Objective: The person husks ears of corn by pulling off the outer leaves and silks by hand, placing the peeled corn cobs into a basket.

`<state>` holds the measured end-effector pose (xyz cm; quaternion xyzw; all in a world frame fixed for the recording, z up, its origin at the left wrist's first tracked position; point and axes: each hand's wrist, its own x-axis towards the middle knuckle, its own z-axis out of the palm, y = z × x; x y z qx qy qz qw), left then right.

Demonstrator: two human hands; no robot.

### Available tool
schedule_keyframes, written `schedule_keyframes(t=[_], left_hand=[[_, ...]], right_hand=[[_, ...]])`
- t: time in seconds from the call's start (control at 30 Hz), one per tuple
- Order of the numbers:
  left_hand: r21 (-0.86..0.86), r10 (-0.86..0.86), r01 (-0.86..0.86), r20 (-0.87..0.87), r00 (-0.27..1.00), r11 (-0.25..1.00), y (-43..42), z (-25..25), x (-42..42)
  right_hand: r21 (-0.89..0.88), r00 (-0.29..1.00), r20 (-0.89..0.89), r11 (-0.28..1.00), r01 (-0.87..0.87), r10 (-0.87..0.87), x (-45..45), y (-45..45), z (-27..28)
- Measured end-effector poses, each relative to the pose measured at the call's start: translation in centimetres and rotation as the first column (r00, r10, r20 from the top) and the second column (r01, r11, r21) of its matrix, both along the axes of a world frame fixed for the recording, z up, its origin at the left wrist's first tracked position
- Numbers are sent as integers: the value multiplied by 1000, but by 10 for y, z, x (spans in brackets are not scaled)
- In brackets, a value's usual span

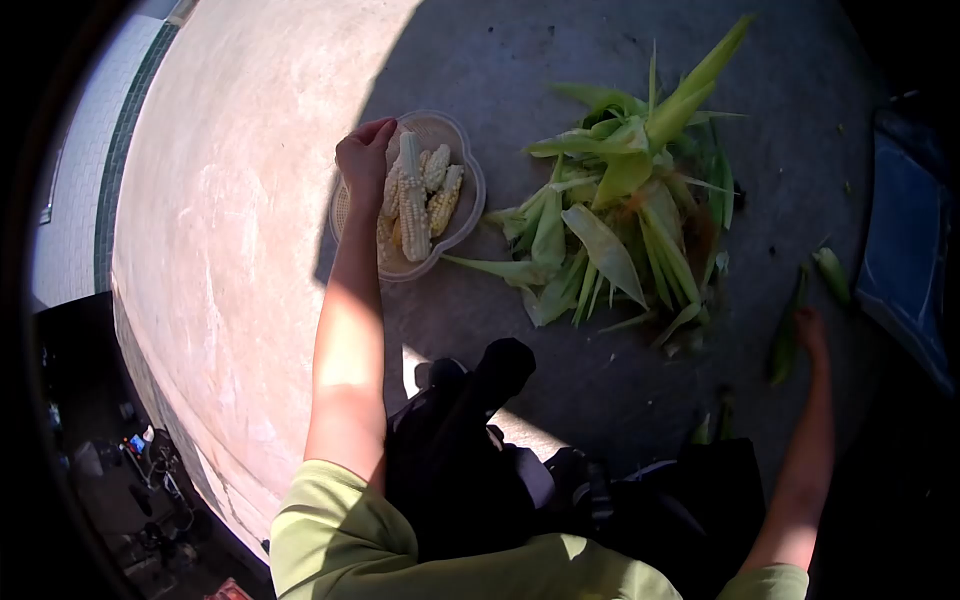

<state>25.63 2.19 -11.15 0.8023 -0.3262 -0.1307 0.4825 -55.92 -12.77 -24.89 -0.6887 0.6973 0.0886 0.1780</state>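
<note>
R hand [814, 332] at green corn ear [784, 345], ear just L of fingers; can't tell if gripped. L hand [363, 160] w/ fingers bunched by L rim of basket [440, 128], hold unclear. Basket has husked cobs [412, 205]; husk pile [605, 250] btwn basket & ear.

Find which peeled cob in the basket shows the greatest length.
The pale cob on top, just beside the left hand: it spans most of the basket, while the other cobs show shorter lengths.
</note>
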Motion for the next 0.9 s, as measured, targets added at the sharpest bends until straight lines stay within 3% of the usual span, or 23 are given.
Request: schedule_keyframes(t=[0.03, 0.1, 0.13, 0.17, 0.23, 0.3, 0.33, 0.37, 0.4, 0.43, 0.5, 0.57, 0.63, 0.7, 0.77, 0.8, 0.83, 0.9], left_hand=[[-65, 52, -69, -225, 973, 996, 0, 23, -8], [-104, -84, 53, -325, 942, 993, 1, 49, -9], [-287, -390, 269, -564, 728, 919, 4, 57, 3], [-284, -389, 270, -565, 728, 920, 5, 56, -1], [-127, -322, 296, -400, 858, 947, -1, 70, -36], [-111, -320, 300, -338, 885, 947, 2, 55, -37], [109, -350, 343, 58, 935, 933, 6, 41, -25], [305, -417, 307, 418, 807, 901, 2, 26, -25], [244, -406, 368, 128, 905, 897, -1, 38, -45], [178, -388, 419, -184, 903, 891, -2, 66, -67], [125, -465, 578, -469, 751, 807, -10, 97, -98], [-84, -749, 813, -451, 485, 576, -10, 116, -137], [-289, -888, 902, -422, 181, 321, -8, 132, -182], [-398, -839, 903, -537, -87, 162, -3, 132, -217], [-353, -739, 925, -659, -137, 143, -7, 123, -246], [-302, -742, 939, -666, -83, 166, -10, 113, -257], [-246, -742, 950, -670, -23, 192, -15, 104, -266], [-130, -829, 968, -548, 110, 214, -30, 99, -281]], right_hand=[[-4, 1000, 2, 1000, -8, 8, -9, -2, -5], [16, 999, 20, 999, 31, -31, -21, -7, -13], [36, 997, 37, 997, 73, -75, -24, -6, -17], [39, 996, 37, 996, 74, -76, -29, -5, -19], [-67, 998, -16, 996, 63, -64, -26, 2, -12], [35, 994, -73, 996, 85, -82, -21, 11, 4], [27, 990, -90, 994, 108, -105, -16, 21, -1], [180, 991, -46, 975, 133, -126, -13, 32, -6], [325, 985, -16, 931, 168, -172, -16, 43, 5], [382, 976, -80, 898, 219, -204, 15, 48, 26], [267, 969, -205, 945, 190, -137, 84, 58, 74], [278, 948, -227, 918, 283, -223, 79, 53, 62], [253, 936, -280, 925, 285, -212, 96, 56, 64], [220, 879, -111, 851, 477, -464, 99, 62, 67], [291, 857, -1, 820, 493, -515, 122, 47, 99], [376, 816, 98, 780, 500, -570, 136, 41, 120], [347, 787, 302, 831, 435, -538, 148, 34, 134], [279, 713, 602, 931, 235, -360, 180, 20, 169]])
